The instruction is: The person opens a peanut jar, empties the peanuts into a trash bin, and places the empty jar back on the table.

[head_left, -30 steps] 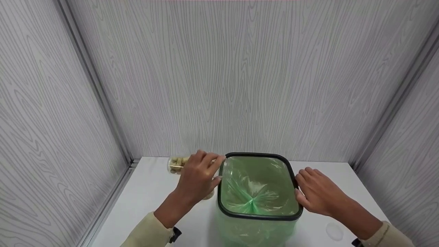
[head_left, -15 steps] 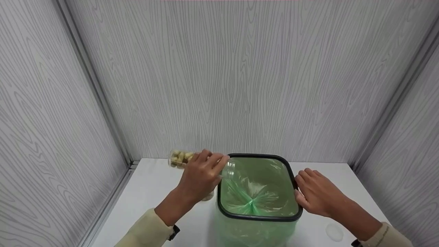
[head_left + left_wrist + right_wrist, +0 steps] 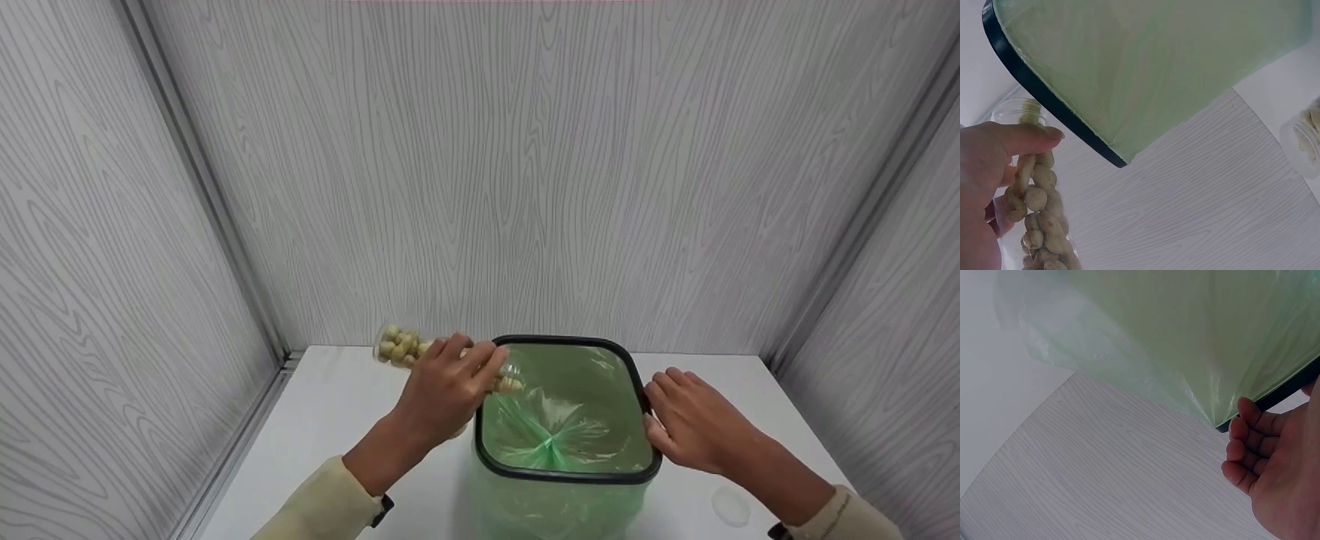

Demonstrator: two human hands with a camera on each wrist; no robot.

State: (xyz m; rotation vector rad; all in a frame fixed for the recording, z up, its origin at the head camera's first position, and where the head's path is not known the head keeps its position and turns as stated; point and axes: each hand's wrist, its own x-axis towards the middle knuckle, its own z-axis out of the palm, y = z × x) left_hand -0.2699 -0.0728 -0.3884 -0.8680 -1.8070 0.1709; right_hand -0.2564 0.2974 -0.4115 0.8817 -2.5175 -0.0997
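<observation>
Black rim (image 3: 566,476) gripped in right hand (image 3: 691,416), left hand (image 3: 448,394) partly hides the jar (image 3: 397,346) it holds

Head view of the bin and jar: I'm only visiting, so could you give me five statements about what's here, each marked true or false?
1. The left grip holds a clear jar with peanuts inside. True.
2. The jar stands upright. False: it is tilted, one end over the bin.
3. The right grip is on the bin's black rim. True.
4. The bin's lining is red. False: the plastic bag is green.
5. A round clear disc lies on the white table. True.
</observation>
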